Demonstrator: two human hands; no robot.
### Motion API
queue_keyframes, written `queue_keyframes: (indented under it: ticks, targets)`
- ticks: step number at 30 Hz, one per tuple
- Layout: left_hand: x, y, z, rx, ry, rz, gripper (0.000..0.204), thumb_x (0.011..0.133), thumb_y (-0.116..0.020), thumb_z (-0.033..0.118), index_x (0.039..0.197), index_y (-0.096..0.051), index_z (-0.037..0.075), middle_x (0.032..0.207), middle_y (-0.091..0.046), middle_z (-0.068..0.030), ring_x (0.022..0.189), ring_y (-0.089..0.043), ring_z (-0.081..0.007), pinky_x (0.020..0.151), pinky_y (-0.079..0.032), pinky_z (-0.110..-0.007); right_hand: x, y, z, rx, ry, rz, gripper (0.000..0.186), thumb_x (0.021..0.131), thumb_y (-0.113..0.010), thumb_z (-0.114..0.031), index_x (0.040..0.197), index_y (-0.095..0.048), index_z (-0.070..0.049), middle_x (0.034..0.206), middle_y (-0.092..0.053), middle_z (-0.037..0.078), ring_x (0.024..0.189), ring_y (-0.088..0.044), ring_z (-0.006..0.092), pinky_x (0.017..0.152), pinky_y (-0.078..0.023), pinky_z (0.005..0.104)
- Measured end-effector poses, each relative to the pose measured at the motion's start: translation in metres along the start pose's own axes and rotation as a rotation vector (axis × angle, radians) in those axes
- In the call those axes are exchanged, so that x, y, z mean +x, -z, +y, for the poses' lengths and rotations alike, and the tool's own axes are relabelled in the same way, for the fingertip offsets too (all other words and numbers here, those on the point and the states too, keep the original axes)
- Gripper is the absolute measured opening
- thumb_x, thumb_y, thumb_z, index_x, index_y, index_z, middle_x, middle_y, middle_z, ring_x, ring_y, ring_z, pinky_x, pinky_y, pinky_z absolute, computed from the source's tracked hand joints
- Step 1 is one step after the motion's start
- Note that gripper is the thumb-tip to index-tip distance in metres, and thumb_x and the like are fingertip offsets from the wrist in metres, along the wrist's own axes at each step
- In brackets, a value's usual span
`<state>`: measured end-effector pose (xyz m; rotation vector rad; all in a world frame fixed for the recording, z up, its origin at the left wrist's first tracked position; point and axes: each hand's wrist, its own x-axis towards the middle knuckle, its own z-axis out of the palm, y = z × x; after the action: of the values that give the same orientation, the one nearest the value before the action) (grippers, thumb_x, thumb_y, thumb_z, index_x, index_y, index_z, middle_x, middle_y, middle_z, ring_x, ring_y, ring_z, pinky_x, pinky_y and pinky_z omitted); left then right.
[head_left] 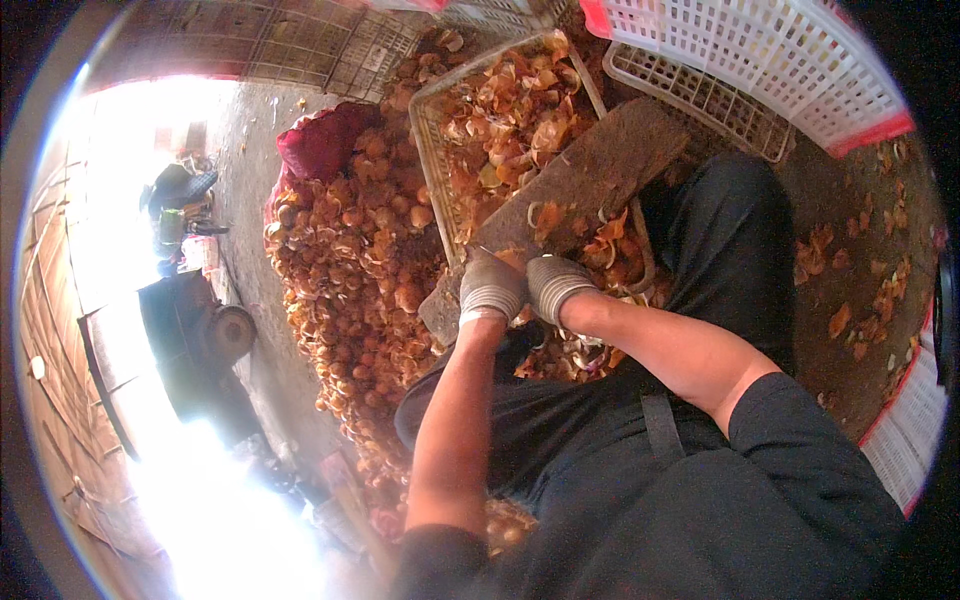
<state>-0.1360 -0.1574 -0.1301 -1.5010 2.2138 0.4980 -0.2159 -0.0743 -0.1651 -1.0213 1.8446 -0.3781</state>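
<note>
My left hand (488, 287) and my right hand (556, 288), in worn knit gloves with striped cuffs, are closed close together at a dark wooden plank (650, 140). What they grip is hard to make out; a small pale orange piece shows between them. The plank lies slanted across a plastic crate (431, 170) filled with orange onion skins (505, 115). More loose skins (610, 245) lie below the plank, between my legs. A large heap of onions (360, 280) spreads to the left of the crate.
A red mesh sack (312, 145) tops the heap. Stacked white-and-red crates (750, 50) and a grey crate (700, 100) stand upper right. My bent leg (735, 230) is right of the plank. A wheeled dark vehicle or cart (185, 340) stands left in glare. Skins (840, 320) litter the right floor.
</note>
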Motion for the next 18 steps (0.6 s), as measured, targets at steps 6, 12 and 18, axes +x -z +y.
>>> queue_keyframes:
  ticks: [6, 12, 18]
  targets:
    - [0.001, 0.011, -0.002, -0.025, 0.09, -0.056, 0.073, 0.073, -0.076, 0.042, 0.122, -0.047, -0.003, 0.111, -0.064, -0.0249, 0.11, -0.061, -0.0364, 0.089, -0.05, -0.04, -0.018, 0.02, -0.012, -0.059, 0.022, -0.047, 0.024, 0.084, -0.064, -0.014, 0.103, -0.07, 0.0, 0.107, -0.066, 0.024, 0.101, -0.065, 0.0382, 0.082, -0.053, 0.046]
    - [0.022, -0.015, -0.021, -0.012, -0.16, -0.046, 0.055, 0.083, -0.061, 0.04, 0.109, -0.058, -0.008, 0.101, -0.065, -0.0296, 0.104, -0.064, -0.0373, 0.089, -0.05, -0.042, 0.007, 0.002, -0.008, -0.001, -0.039, 0.013, 0.022, 0.087, -0.06, -0.011, 0.104, -0.07, 0.0, 0.107, -0.066, 0.024, 0.101, -0.065, 0.0379, 0.082, -0.054, 0.0455]
    - [-0.004, 0.024, -0.006, 0.153, -0.341, -0.123, 0.043, 0.084, -0.059, 0.035, 0.102, -0.06, -0.004, 0.1, -0.066, -0.0259, 0.101, -0.064, -0.0358, 0.088, -0.05, -0.041, -0.011, 0.007, -0.009, -0.167, -0.031, -0.055, 0.025, 0.089, -0.053, -0.013, 0.103, -0.071, -0.003, 0.107, -0.067, 0.021, 0.1, -0.066, 0.0351, 0.082, -0.054, 0.0439]
